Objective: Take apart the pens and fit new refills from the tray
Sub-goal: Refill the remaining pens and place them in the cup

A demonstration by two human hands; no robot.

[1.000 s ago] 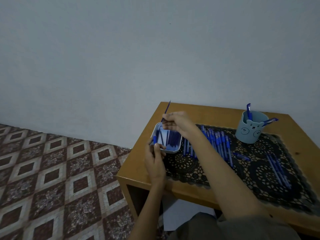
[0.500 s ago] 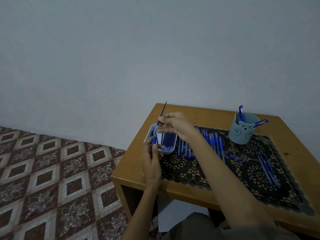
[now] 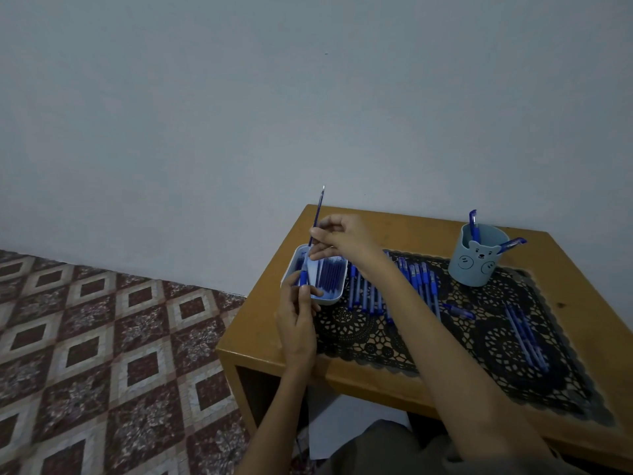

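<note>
My left hand (image 3: 296, 323) grips a blue pen barrel (image 3: 303, 274), held upright over the white tray (image 3: 287, 269) at the table's left corner. My right hand (image 3: 340, 238) pinches a thin blue refill (image 3: 317, 217) that points up and away, its lower end at the top of the barrel. Several dark blue refills (image 3: 328, 272) lie in the tray. A row of blue pens (image 3: 416, 279) lies on the black lace mat (image 3: 445, 341) beside the tray, partly hidden by my right forearm.
A light blue bear-face cup (image 3: 478, 257) with two pens stands at the back right of the wooden table (image 3: 394, 228). Several loose refills (image 3: 525, 335) lie on the mat at the right. A wall runs behind; patterned floor tiles (image 3: 102, 337) lie to the left.
The view has shifted, so the table sits lower and further right in frame. Both hands keep their hold; the refill stands a little more upright over the barrel.
</note>
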